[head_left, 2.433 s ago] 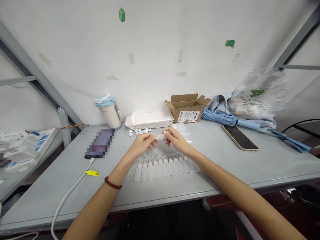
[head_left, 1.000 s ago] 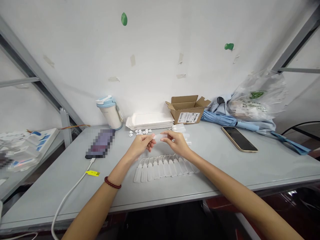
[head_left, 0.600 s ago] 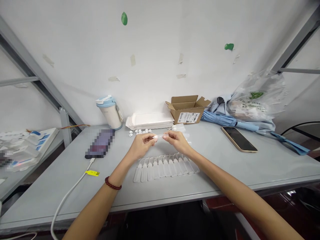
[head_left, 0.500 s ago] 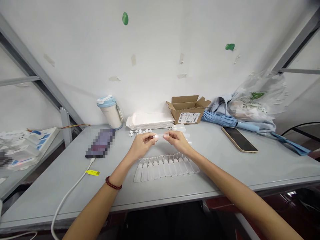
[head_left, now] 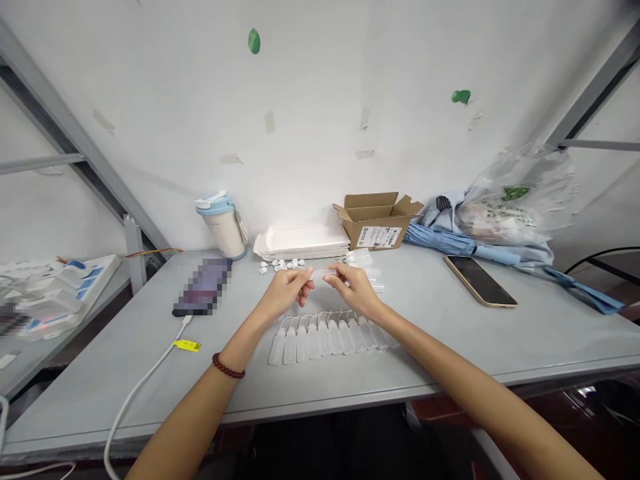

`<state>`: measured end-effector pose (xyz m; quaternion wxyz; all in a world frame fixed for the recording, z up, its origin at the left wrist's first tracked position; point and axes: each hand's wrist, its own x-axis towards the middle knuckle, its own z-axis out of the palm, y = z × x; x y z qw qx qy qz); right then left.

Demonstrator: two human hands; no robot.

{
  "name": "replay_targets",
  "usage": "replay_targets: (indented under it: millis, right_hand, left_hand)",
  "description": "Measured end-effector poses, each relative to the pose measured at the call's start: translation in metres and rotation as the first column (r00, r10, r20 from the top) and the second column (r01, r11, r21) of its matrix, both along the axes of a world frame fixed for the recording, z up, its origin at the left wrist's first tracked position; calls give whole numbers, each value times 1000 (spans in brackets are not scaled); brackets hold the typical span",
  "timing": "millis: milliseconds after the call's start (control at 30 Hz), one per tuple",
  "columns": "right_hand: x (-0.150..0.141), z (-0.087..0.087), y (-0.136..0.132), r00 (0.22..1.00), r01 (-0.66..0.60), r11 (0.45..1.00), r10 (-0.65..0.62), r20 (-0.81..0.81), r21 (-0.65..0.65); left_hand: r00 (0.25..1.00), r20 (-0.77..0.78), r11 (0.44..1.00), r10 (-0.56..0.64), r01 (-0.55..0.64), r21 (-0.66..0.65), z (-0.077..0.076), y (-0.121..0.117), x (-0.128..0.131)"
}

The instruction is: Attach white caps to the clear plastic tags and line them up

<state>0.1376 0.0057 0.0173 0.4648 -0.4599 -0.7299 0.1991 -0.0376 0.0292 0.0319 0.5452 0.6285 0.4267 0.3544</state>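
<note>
My left hand [head_left: 290,287] is closed in a pinch on one end of a small translucent plastic piece [head_left: 321,272], shaped like a short tube. The thumb and index finger of my right hand [head_left: 354,288] grip its other end. Below both hands lies a row of several small translucent bottle-shaped pieces [head_left: 323,339] with thin white loops at their tops. Several small white caps with thin stems [head_left: 283,265] lie behind my left hand. Beyond my right hand are more translucent pieces [head_left: 363,258], partly hidden by it.
Along the wall stand a white and blue cup [head_left: 225,230], a stack of white envelopes [head_left: 303,241] and an open cardboard box [head_left: 377,223]. A blue umbrella [head_left: 440,237] and a plastic bag lie right, near a phone [head_left: 480,280]. Another phone [head_left: 203,287] with a white cable lies left.
The white cap that showed at my left fingertips is out of sight, and a wider translucent piece now shows between the hands. My right fingers have shifted slightly; the view has tilted a little.
</note>
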Motion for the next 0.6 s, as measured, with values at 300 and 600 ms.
replay_targets:
  millis: [300,600]
  right_hand:
    - [5,3,1,998,-53,993,51,-26,-103]
    - [5,2,5,926,-253,902,120,-359,-351]
  left_hand:
    - [994,-111,957,25,8,289,6,-6,1]
    - [980,-192,911,44,39,411,11,-10,1]
